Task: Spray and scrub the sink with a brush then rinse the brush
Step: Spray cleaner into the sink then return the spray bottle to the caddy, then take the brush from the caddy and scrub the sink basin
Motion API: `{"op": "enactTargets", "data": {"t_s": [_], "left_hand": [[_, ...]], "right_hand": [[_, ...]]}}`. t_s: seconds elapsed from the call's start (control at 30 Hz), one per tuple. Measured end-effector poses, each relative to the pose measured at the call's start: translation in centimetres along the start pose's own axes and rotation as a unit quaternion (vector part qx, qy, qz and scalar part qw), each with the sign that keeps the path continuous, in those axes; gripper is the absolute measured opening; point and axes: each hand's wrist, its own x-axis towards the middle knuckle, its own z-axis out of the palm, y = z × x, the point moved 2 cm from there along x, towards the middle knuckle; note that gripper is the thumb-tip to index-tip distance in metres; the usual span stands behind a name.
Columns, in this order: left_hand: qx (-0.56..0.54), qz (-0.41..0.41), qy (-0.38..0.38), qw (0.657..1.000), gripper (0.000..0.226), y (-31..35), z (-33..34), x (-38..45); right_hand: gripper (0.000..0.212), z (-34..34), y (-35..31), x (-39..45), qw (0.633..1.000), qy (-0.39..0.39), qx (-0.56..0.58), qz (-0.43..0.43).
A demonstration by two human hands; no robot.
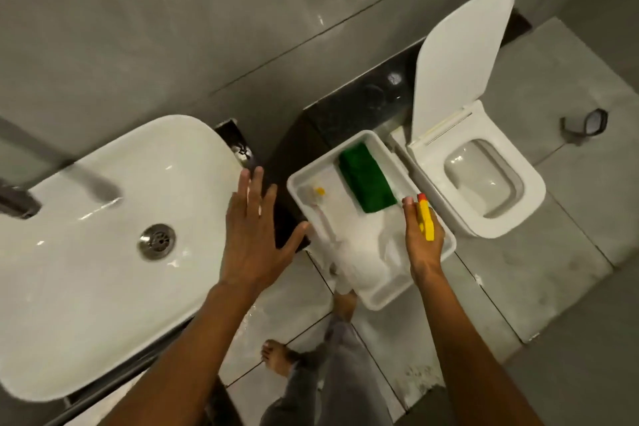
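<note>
Grey-tiled bathroom: the sink (103,235) is lying leftward of both hands. The right hand (423,242) is gripping the spray bottle (425,221) over the white tray (439,252) (nozzle pointing away); the left hand (252,235) is hovering spread and empty, nearer the basin.

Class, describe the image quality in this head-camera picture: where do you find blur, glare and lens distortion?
Head view: the tap is smeared by motion blur; small glare spots dot the wet sink; wide-angle distortion tilts the toilet and bends wall lines; lighting is dim and greenish.
</note>
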Motion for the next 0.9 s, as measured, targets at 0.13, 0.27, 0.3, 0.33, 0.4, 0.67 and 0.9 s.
{"op": "enactTargets", "data": {"t_s": [0.13,0.27,0.3,0.33,0.4,0.67,0.9], "left_hand": [[0.02,0.001,0.012,1.0,0.083,0.6,-0.3,0.2],[0.032,0.001,0.015,0.999,0.079,0.9,-0.2,0.4],[0.032,-0.001,0.016,0.999,0.079,1.0,-0.1,0.5],[0.031,-0.004,0.016,0.999,0.078,1.0,0.0,0.5],[0.027,-0.006,0.018,0.999,0.076,0.9,0.1,0.5],[0.022,-0.012,0.014,1.0,0.074,0.8,0.3,0.6],[0.02,-0.016,0.013,1.0,0.074,0.7,0.5,0.7]], "right_hand": [[0.005,-0.9,1.9,4.0,1.0,0.005,0.003,0.005],[0.02,-1.1,4.4,6.5,0.999,0.017,0.021,-0.035],[0.02,-1.1,5.0,6.9,0.999,0.019,0.027,-0.034],[0.021,-1.1,5.6,7.1,0.999,0.019,0.029,-0.034],[0.031,-0.9,6.7,7.0,0.999,0.013,0.018,-0.046],[0.086,1.3,12.1,2.7,0.964,0.254,0.069,0.028],[0.043,11.9,12.5,-0.3,0.99,-0.025,-0.141,0.009]]}}
